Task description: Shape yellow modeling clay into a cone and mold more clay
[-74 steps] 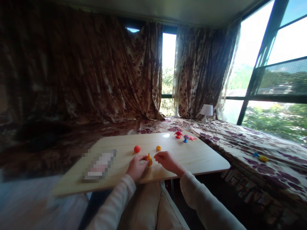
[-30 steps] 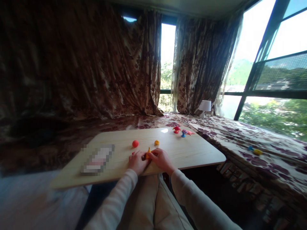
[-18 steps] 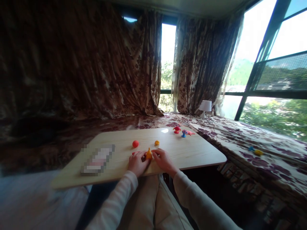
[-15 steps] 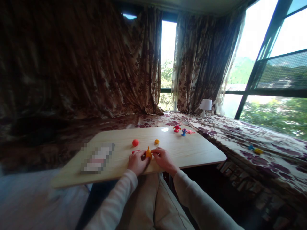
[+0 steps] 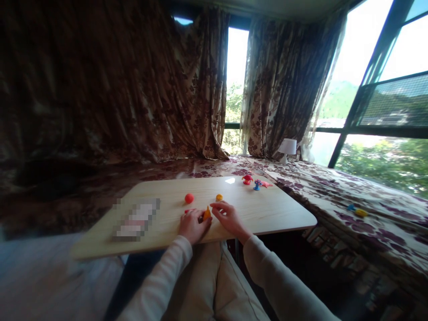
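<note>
In the head view, a matte, red-orange ball (image 5: 189, 198) sits on a pale wood-grain bench (image 5: 267, 216) with rounded corners. Nearer the person than the ball and to its right is a small yellow-orange toy with a pointed top (image 5: 207, 213). The person's left hand (image 5: 193, 226), nearer than the ball, has its fingers closed around this toy, which leans slightly, its tip upward. The right hand (image 5: 230, 219), to the right of the ball and nearer, has bent fingers just beside the toy's tip; whether they pinch anything cannot be told. A small red piece (image 5: 189, 211), mostly hidden by the left hand, shows just nearer than the ball.

Right of the ball, at about the same depth, lies a small round yellow-orange toy (image 5: 219, 197). Farther off and well to the ball's right stand a red toy on a round base (image 5: 247, 179) and a blue toy with a speckled top (image 5: 257, 185), a flat pink toy (image 5: 266, 184) beside them. Left of the ball and nearer is a pixelated flat object (image 5: 137, 220). Well right of the ball, a blue-and-yellow toy (image 5: 357, 211) lies on a flower-patterned bed (image 5: 334, 185); a white lamp (image 5: 288, 146) stands on it, far behind the ball and to the right.
</note>
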`<state>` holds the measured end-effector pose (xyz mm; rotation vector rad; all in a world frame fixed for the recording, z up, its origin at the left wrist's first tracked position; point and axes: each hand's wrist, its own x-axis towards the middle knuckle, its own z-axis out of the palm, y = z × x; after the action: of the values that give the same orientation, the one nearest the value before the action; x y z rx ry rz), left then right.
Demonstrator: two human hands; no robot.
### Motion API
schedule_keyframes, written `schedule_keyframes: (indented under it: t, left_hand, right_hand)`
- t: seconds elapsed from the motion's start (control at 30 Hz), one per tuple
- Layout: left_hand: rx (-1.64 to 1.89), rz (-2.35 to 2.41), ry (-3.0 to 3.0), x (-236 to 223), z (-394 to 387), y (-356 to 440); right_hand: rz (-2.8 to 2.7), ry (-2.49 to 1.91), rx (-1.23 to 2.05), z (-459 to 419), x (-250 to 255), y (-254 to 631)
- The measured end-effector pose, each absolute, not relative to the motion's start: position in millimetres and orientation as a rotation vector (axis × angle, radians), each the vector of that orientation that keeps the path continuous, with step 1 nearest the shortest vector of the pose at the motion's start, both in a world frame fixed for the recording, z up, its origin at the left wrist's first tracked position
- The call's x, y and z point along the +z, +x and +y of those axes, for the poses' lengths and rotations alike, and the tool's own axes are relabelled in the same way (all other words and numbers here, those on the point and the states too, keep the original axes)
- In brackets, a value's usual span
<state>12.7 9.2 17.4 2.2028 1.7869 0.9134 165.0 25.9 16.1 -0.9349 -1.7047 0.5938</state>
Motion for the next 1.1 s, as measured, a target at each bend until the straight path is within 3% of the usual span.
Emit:
schedule_keyframes:
  t: [1.1]
  left_hand:
    - [0.882,1.768,2.195,20,7,13]
  right_hand:
    - [-1.903,-0.916,0.663,39,34,160]
